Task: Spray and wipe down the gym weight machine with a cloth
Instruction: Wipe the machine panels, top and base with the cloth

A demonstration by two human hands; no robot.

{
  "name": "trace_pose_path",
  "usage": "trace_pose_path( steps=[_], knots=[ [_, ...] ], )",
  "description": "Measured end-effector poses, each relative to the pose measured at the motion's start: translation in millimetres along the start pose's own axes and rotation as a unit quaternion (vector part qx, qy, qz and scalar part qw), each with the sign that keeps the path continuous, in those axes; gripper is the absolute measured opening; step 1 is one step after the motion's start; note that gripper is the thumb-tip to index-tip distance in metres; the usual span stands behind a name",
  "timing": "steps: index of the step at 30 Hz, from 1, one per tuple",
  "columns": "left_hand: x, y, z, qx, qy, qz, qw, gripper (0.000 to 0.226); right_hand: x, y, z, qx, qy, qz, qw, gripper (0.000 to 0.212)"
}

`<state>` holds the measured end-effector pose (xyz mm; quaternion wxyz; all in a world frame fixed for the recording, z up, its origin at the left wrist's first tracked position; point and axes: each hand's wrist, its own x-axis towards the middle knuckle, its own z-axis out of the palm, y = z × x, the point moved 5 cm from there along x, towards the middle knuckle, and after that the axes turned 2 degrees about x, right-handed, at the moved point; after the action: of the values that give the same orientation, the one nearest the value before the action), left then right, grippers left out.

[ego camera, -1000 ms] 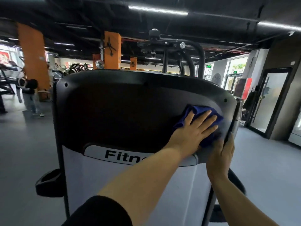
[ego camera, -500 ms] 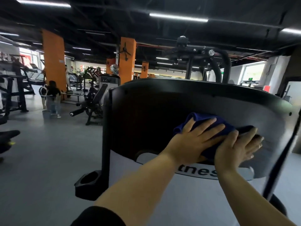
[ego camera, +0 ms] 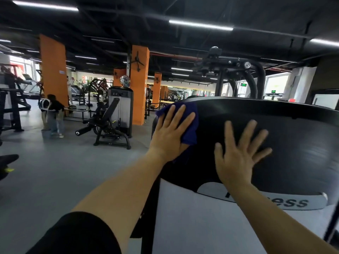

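Note:
The weight machine's black upper shroud [ego camera: 293, 143] fills the right half of the head view, with a white panel and a lettered band below it. My left hand [ego camera: 170, 132] lies flat on a dark blue cloth [ego camera: 190, 125] and presses it against the shroud's upper left corner. My right hand [ego camera: 238, 154] rests with fingers spread directly on the black surface, to the right of the cloth and apart from it. No spray bottle is in view.
Another weight machine with a seat [ego camera: 110, 123] stands on the grey floor to the left. A person [ego camera: 53, 116] bends over near an orange pillar [ego camera: 53, 70]. More orange pillars and equipment stand further back. A black frame [ego camera: 238, 74] rises behind the shroud.
My left hand has slid the cloth leftward and up to the shroud's corner. My right hand has come off the cloth and now lies bare on the panel. The camera has turned left.

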<state>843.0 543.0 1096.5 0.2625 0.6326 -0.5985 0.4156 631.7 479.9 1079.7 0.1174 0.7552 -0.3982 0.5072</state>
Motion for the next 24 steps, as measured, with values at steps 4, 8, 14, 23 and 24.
trace_pose_path(
  steps=[4,8,14,23,24],
  knots=[
    [-4,-25,7,-0.072,-0.016,-0.11,0.991,0.079,30,-56,5,-0.103,-0.055,-0.141,0.983,0.064],
    [-22,-15,24,-0.142,0.042,-0.192,0.97,0.077,19,-60,12,-0.128,-0.044,-0.14,0.981,0.073],
    [-89,4,62,-0.165,0.073,-0.269,0.946,0.086,-43,-47,42,-0.206,-0.088,-0.22,0.95,0.075],
    [-18,-31,22,-0.184,0.003,-0.223,0.957,0.079,-7,-73,32,-0.161,-0.068,-0.215,0.961,0.071],
    [-8,-35,17,-0.184,-0.008,-0.221,0.958,0.078,4,-78,28,-0.151,-0.059,-0.212,0.964,0.069]
  ],
)
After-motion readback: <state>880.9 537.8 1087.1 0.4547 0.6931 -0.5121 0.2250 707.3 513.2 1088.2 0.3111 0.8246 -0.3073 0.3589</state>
